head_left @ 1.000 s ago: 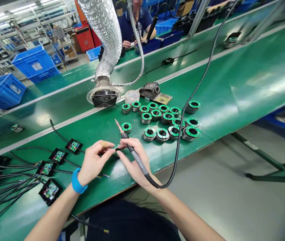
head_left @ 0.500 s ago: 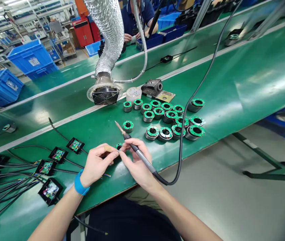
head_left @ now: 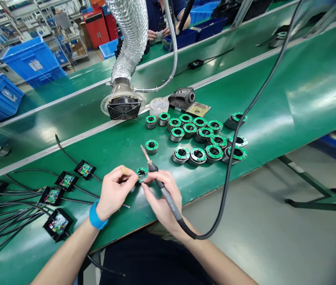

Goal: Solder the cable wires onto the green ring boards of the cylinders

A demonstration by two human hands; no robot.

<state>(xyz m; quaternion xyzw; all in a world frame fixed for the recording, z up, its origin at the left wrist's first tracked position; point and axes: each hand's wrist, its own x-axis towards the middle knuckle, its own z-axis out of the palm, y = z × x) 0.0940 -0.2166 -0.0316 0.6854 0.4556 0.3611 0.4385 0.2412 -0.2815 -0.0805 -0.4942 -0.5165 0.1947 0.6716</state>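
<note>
My right hand (head_left: 166,194) is closed round a soldering iron (head_left: 168,202), whose bare tip points up and away from me. In front of my fingers stands a small motor stator (head_left: 141,173), a metal ring topped with a green circuit board. My left hand (head_left: 116,192), with a blue band at its wrist, pinches what looks like a thin wire at the stator's left edge; the fingers partly hide it. Right thumb and fingertips are at the stator's near right side. Another stator (head_left: 151,146) stands just beyond the iron's tip.
Several more stators (head_left: 197,156) stand grouped at the right. Black boxes with circuit boards (head_left: 58,223) and cables lie left. A fume duct with fan grille (head_left: 124,111) hangs ahead, beside a tape roll (head_left: 159,106) and iron holder (head_left: 182,98). A co-worker's hands (head_left: 157,35) are beyond.
My hands have drawn slightly apart at the fingertips, so more of the stator between them shows. The iron's tip has shifted slightly right and down, and its cord has swung right.
</note>
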